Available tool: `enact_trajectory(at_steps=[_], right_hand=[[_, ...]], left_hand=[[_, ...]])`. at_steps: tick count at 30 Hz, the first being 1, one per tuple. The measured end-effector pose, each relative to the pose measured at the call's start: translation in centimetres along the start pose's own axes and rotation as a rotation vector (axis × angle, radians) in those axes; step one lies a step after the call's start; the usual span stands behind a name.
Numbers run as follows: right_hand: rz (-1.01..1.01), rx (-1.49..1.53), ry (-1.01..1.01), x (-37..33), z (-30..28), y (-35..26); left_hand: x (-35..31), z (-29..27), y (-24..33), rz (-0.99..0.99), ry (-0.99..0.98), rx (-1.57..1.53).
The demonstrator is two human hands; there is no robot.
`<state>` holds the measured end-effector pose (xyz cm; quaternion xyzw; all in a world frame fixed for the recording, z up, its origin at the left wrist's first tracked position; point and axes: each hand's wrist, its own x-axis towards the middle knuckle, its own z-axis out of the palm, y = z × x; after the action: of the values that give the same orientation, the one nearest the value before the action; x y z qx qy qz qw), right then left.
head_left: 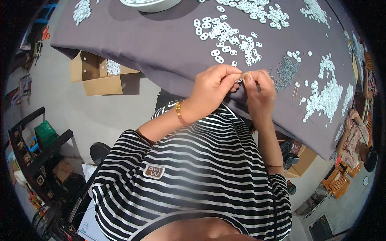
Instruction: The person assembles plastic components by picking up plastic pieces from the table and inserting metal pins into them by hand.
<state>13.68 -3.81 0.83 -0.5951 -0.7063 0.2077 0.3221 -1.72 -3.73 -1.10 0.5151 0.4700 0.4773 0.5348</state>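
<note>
My left hand (pixel 212 89) and my right hand (pixel 260 93) meet at the table's near edge, thumbs and fingertips pinched together. Between them shows a bit of a small white piece (pixel 240 80) with a dark spot; the fingers cover most of it, so its full shape is hidden. Just beyond my hands lie loose white two-holed plastic pieces (pixel 227 34), some oval and some squarer. To the right of my right hand is a heap of small thin grey metal parts (pixel 287 72), too fine to make out singly.
A dark grey cloth (pixel 161 44) covers the table. Small white parts (pixel 325 98) are heaped at the right, near a small pale two-legged item (pixel 296 89). A white bowl (pixel 155 5) stands at the far side. An open cardboard box (pixel 102 87) sits on the floor at left.
</note>
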Motion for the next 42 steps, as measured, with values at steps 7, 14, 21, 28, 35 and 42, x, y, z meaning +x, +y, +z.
enact_trajectory(at_steps=[7,14,21,28,35,42], right_hand=[[0.149,0.313,-0.002,0.5,-0.1,-0.1],[0.047,0.081,-0.018,0.1,0.2,0.0],[0.004,0.111,-0.047,0.2,0.3,-0.8],[-0.101,0.097,-0.012,3.6,1.8,-0.1],[-0.414,-0.39,0.004,5.5,3.8,1.3],[-0.074,0.073,-0.049,5.1,2.6,0.5]], left_hand=[[0.4,-0.6,0.1,-0.223,-0.055,-0.19],[0.2,-0.7,0.1,-0.203,-0.065,-0.118],[-0.4,-1.4,0.1,-0.106,-0.039,-0.091],[-0.1,-3.6,-0.6,-0.209,0.116,-0.335],[0.4,-3.9,-0.9,-0.2,0.14,-0.351],[1.0,-3.2,-0.3,-0.197,0.114,-0.331]])
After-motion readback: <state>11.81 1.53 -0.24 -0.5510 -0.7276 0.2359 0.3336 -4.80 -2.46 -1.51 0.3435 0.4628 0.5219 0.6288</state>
